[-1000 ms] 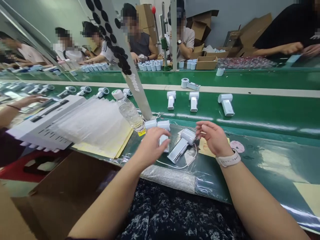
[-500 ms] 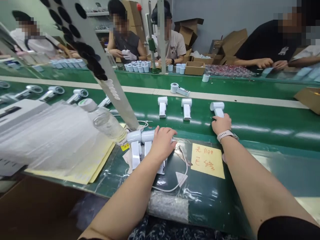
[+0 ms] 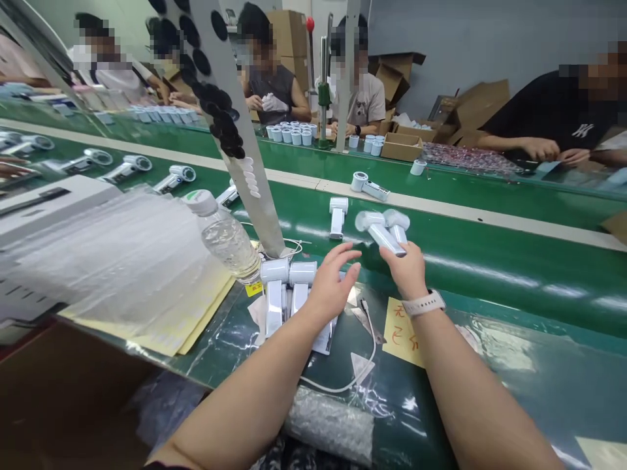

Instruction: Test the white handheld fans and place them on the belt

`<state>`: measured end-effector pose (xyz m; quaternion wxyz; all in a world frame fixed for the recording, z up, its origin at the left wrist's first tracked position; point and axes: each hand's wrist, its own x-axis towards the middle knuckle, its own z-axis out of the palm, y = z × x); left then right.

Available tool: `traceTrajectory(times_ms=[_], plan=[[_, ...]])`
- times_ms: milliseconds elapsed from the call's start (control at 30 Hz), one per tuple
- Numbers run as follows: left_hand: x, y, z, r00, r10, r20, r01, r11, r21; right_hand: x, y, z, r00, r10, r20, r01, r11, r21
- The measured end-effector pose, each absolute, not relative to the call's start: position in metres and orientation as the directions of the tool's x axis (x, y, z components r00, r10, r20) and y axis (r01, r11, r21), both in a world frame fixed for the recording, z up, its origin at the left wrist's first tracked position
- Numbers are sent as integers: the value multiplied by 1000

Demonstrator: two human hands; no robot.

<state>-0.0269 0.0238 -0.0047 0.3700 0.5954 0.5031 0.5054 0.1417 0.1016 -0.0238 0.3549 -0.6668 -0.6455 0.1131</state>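
- Two white T-shaped handheld devices [image 3: 274, 307] lie side by side on a clear plastic sheet [image 3: 431, 385], round heads away from the person.
- Left hand [image 3: 333, 284]: open, fingers spread, hovering close over the pair's right-hand device.
- Right hand [image 3: 404, 273]: fingers and thumb closed on the handle end of a tilted white device [image 3: 379, 234], which leans across the green conveyor belt [image 3: 490, 274].
- An upright white device [image 3: 398, 225] stands just behind the tilted one, its head nearly touching.
- Handling (judged): light, stiff plastic with a smooth, possibly slippery finish; the flat handle offers the surest hold.
- Nearby: a white cable [image 3: 369, 343] curves across the plastic beside a yellow note [image 3: 399, 334] with red writing; a plastic water bottle [image 3: 228, 245] lies tilted left of the pair, above a stack of clear plastic bags [image 3: 112, 254].
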Motion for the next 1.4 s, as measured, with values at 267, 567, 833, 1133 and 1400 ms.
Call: traceTrajectory(times_ms=[267, 567, 833, 1133, 1400], plan=[[-21, 17, -1, 200, 967, -161, -724, 256, 640, 119, -25, 19, -270, 879, 394, 671, 465, -578], [-30, 15, 6, 272, 957, -99, -730, 272, 626, 132, 0, -33, -173, 935, 308, 725, 333, -603], [-36, 15, 14, 142, 989, 49, -701, 65, 710, 115, -21, -24, -249, 966, 76, 576, 211, -790], [-34, 17, 16, 77, 997, 12, -632, 40, 774, 109, -42, -2, -503, 841, -201, -2, -234, -972], [-32, 14, 18, 73, 996, 41, -591, 10, 806, 91, -58, -7, -280, 959, -54, -156, -101, -983]])
